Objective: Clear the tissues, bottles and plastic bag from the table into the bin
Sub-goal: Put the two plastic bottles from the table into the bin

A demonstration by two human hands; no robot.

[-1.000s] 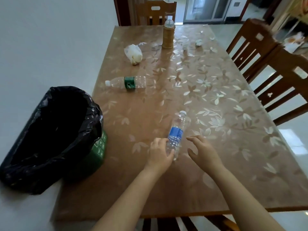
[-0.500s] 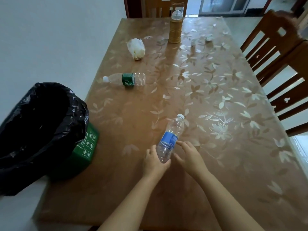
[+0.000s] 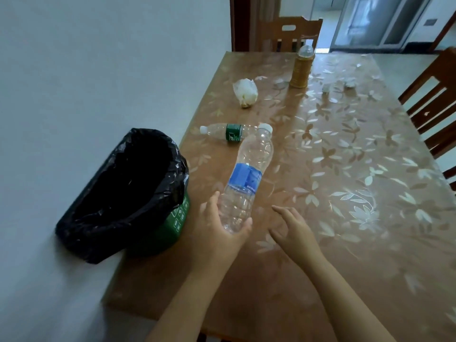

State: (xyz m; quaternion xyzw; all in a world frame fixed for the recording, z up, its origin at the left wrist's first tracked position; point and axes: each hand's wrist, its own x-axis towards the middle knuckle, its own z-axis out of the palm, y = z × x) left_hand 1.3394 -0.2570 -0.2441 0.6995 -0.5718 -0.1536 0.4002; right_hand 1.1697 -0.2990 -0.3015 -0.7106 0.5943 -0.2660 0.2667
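Clear plastic bottle with blue label [image 3: 246,178] held above brown flower-pattern table [image 3: 345,218], base gripped in left hand [image 3: 222,230], cap pointing away. Right hand [image 3: 293,230] just beside base, fingers spread, holding nothing. Black-lined green bin [image 3: 123,193] at left, nothing visible inside: task seems barely started. Left to clear: green-label bottle [image 3: 229,132], white crumpled bag [image 3: 245,92], small tissues [image 3: 349,82] at far end.

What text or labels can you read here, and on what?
Blue label on the held bottle: print too blurred to read.
Green label on the lying bottle: white mark, unreadable.
Green side of the bin: white symbols, too small to read.
No other text visible.
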